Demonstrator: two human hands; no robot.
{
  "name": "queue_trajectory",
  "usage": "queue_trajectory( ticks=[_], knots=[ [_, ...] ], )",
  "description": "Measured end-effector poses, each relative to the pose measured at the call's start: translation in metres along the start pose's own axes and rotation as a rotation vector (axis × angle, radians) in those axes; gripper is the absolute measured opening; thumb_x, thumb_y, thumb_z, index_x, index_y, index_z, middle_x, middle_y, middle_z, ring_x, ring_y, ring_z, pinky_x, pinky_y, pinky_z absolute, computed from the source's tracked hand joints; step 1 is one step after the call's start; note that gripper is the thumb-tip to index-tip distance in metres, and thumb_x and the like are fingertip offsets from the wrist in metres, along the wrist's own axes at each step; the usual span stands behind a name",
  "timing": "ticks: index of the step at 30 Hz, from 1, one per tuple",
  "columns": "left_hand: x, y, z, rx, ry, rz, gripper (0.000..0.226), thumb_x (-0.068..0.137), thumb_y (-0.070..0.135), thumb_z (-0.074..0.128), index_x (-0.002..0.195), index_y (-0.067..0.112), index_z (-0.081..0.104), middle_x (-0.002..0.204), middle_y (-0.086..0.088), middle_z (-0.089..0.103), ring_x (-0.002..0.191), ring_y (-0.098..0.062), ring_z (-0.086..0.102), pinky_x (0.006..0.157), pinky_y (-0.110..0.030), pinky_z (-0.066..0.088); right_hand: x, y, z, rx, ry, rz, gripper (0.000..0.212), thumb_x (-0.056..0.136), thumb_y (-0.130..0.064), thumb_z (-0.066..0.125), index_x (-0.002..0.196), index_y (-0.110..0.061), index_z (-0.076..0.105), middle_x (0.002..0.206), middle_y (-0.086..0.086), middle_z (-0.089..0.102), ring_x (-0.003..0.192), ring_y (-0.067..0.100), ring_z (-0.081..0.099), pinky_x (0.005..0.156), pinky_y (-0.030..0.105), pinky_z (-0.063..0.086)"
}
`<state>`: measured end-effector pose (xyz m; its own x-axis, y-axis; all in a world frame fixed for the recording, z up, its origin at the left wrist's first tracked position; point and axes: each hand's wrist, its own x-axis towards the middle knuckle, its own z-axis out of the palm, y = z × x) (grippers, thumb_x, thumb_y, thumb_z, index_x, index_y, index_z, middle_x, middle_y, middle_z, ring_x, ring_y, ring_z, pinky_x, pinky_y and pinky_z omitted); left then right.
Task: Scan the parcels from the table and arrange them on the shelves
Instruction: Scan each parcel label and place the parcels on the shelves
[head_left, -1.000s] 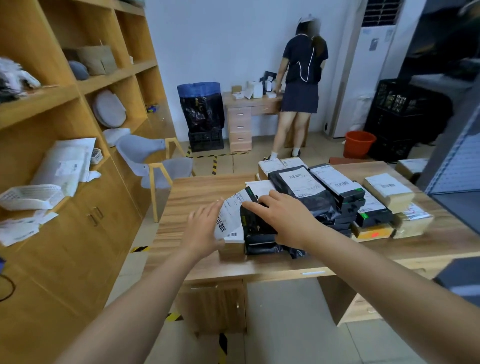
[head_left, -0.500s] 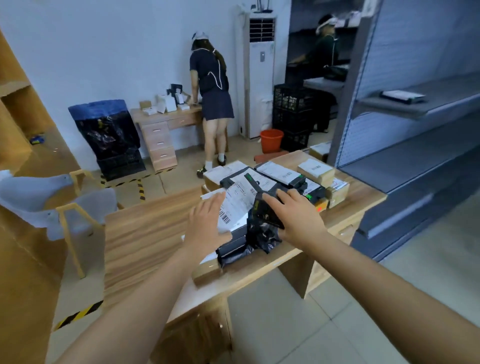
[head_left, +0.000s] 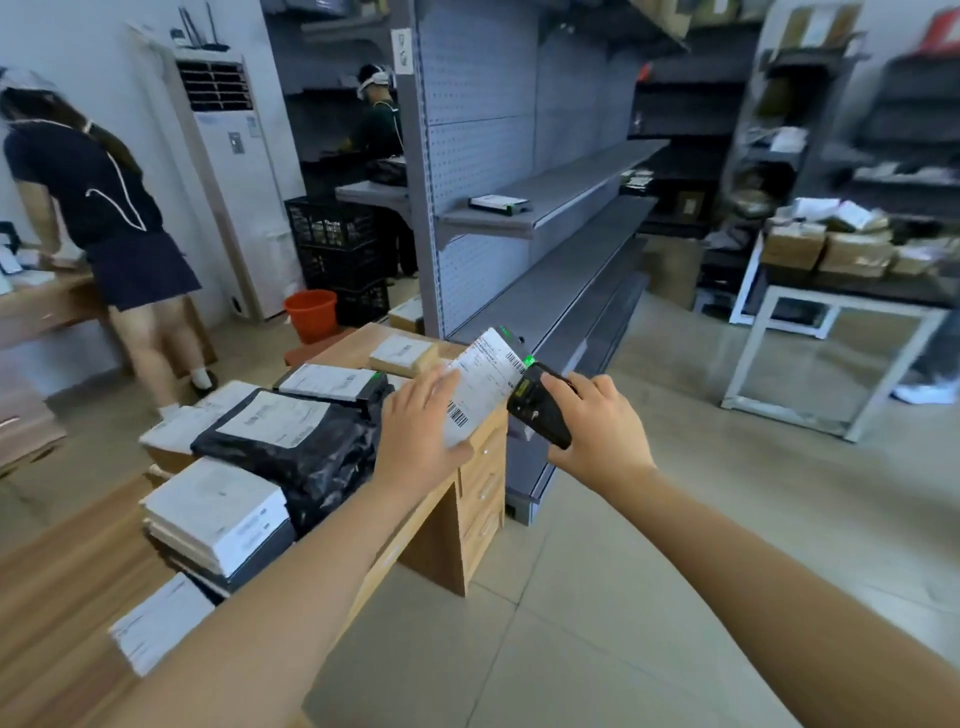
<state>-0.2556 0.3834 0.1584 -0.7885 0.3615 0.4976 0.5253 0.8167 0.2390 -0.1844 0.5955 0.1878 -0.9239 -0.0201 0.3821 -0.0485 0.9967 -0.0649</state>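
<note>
Head view: table (head_left: 62, 587) under parcels (head_left: 291, 447) beside grey shelving (head_left: 566, 187), tiled floor (head_left: 597, 597).

A tall grey pegboard shelving unit (head_left: 483, 130) runs down the middle of a storeroom with a pale tiled floor (head_left: 597, 597) and a white wall (head_left: 78, 41). Against that wall, a white floor-standing air conditioner (head_left: 234, 182) stands beside stacked black crates (head_left: 332, 239) and an orange bucket (head_left: 310, 312). One person in dark clothes (head_left: 104, 197) bends over a wooden desk (head_left: 41, 312) at the left while a second person (head_left: 376, 130) stands behind the shelving; at the right, a white metal frame (head_left: 852, 300) stands before darker racks (head_left: 909, 130) in even, flat light.
</note>
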Motion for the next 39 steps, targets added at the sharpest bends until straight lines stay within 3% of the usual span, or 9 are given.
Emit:
queue_trajectory(
  ticks=[7,19,27,39],
  knots=[
    [0.082,0.081,0.061,-0.048,-0.008,0.123,0.083,0.073,0.039,0.073,0.143,0.018,0.036,0.153,-0.004,0.029,0.132,-0.027,0.030,0.106,-0.044,0.027,0.015,0.111,-0.009,-0.056,0.050,0.136,0.080,0.071,-0.030,0.071,0.144,-0.019,0.039,0.127,0.006,0.053,0.111,0.030,0.043,0.089,0.037,0.044],
    [0.199,0.182,0.155,-0.073,0.013,0.169,0.076,0.077,0.041,0.069,0.143,0.016,0.041,0.154,-0.006,0.029,0.131,-0.028,0.034,0.105,-0.041,0.029,0.074,0.269,0.001,-0.039,0.095,0.222,0.077,0.076,-0.034,0.072,0.144,-0.021,0.037,0.136,0.005,0.050,0.118,0.027,0.041,0.096,0.036,0.041],
    [0.307,0.193,0.225,-0.083,0.037,0.165,0.075,0.070,0.038,0.073,0.137,0.016,0.048,0.150,-0.008,0.036,0.125,-0.030,0.040,0.101,-0.042,0.031,0.162,0.349,0.033,-0.028,0.108,0.243,0.077,0.073,-0.029,0.074,0.142,-0.020,0.040,0.128,0.005,0.053,0.111,0.027,0.042,0.092,0.034,0.040],
    [0.540,0.161,0.313,-0.039,0.103,0.147,0.075,0.073,0.042,0.070,0.139,0.018,0.045,0.151,-0.006,0.033,0.127,-0.028,0.037,0.104,-0.044,0.028,0.386,0.456,0.082,-0.013,0.167,0.196,0.078,0.074,-0.028,0.073,0.143,-0.018,0.039,0.124,0.005,0.054,0.111,0.028,0.043,0.095,0.034,0.041]
  ],
)
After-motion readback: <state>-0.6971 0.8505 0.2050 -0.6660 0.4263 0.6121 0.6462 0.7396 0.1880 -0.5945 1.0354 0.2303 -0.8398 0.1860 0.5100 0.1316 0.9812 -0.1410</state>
